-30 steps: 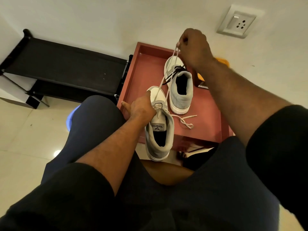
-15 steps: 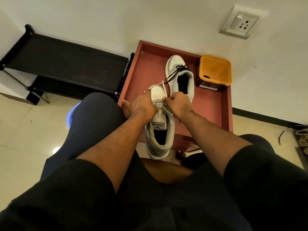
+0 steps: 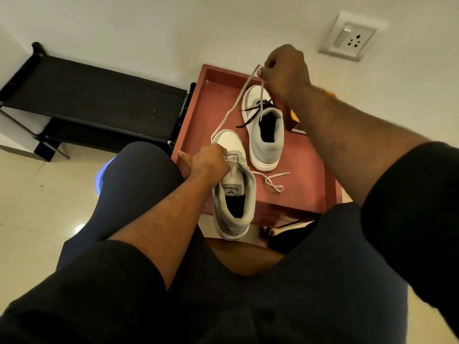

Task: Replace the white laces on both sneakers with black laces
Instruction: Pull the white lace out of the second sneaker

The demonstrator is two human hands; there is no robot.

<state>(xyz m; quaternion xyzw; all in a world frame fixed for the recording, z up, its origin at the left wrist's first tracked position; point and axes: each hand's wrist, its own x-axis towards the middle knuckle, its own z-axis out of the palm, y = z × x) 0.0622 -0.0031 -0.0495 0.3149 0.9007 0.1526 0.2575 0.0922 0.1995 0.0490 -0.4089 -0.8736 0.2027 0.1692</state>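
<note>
Unlacing step: right hand (image 3: 285, 70) pinches flat white lace (image 3: 231, 109), raised; left hand (image 3: 207, 161) grips near grey-white fabric sneaker (image 3: 234, 189). Next: free remaining eyelets.

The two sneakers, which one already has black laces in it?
The far sneaker, standing alone on the red table. The near sneaker, gripped by the left hand, carries a white lace.

left hand (image 3: 207, 162): fingers curled, gripping | right hand (image 3: 285, 70): raised, pinching

Bare tray (image 3: 216, 95) left of the far sneaker (image 3: 264, 125); taut white lace (image 3: 233, 108) crosses it.
</note>
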